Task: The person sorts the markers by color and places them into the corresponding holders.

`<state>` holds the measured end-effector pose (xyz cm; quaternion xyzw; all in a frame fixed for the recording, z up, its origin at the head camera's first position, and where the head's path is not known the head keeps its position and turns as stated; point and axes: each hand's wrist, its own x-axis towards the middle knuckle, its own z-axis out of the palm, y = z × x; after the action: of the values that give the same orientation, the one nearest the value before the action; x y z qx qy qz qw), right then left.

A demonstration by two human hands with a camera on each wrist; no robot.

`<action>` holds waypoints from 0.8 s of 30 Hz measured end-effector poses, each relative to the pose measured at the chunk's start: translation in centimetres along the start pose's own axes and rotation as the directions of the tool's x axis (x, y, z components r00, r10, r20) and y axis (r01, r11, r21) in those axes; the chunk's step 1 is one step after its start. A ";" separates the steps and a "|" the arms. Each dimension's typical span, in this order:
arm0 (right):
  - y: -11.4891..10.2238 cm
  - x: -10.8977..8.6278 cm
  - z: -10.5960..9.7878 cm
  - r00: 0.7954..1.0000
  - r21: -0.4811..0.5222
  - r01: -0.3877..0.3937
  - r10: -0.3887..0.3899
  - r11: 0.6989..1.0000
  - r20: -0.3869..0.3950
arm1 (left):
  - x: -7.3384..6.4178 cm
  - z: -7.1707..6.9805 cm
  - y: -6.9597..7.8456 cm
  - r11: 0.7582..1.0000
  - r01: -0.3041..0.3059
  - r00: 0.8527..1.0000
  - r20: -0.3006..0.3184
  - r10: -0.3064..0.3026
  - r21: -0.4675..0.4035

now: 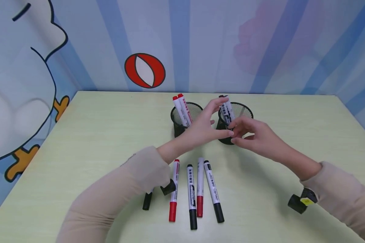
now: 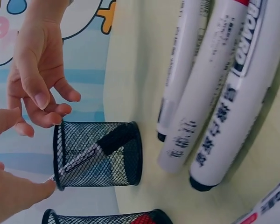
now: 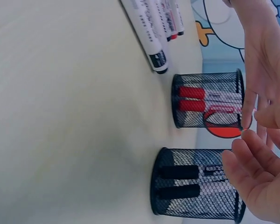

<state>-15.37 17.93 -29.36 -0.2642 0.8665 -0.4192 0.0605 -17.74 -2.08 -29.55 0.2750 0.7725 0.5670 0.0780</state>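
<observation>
Two black mesh pen cups stand side by side near the back of the table. The right cup (image 1: 243,111) holds black markers (image 1: 227,113), caps down in the right wrist view. Two red markers (image 1: 182,109) lean in the left cup (image 1: 178,130). My left hand (image 1: 199,130) reaches across to the right cup, thumb and fingers spread at its rim. On the cup's near right side is my right hand (image 1: 255,135), its fingers loosely bent with nothing between them. The fingertips of both hands come close together in front of the right cup.
Several more markers lie on the table in front of the cups, among them a red marker (image 1: 174,192), a black marker (image 1: 191,195) and another black marker (image 1: 213,190). My left sleeve (image 1: 134,175) partly covers one black-capped marker (image 1: 147,200). A patterned wall (image 1: 200,44) rises behind the table.
</observation>
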 end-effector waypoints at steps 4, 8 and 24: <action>0.5 -0.2 0.8 0.999 0.018 -0.011 0.010 1.000 0.036 | -0.1 0.6 -0.5 0.999 -0.021 0.999 -0.039 0.022 0.043; 0.8 -0.4 1.6 0.997 0.030 -0.037 0.035 0.999 0.072 | -0.1 1.0 -0.8 0.998 -0.003 0.998 -0.055 0.006 0.059; 2.0 -0.8 4.0 0.987 0.158 -0.108 0.086 0.982 0.139 | 0.7 2.0 -1.8 0.990 0.130 0.985 -0.121 -0.124 0.045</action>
<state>-14.22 16.61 -33.55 -0.2426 0.8348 -0.4677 0.1594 -18.04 -0.38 -31.74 0.1933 0.8065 0.5554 0.0609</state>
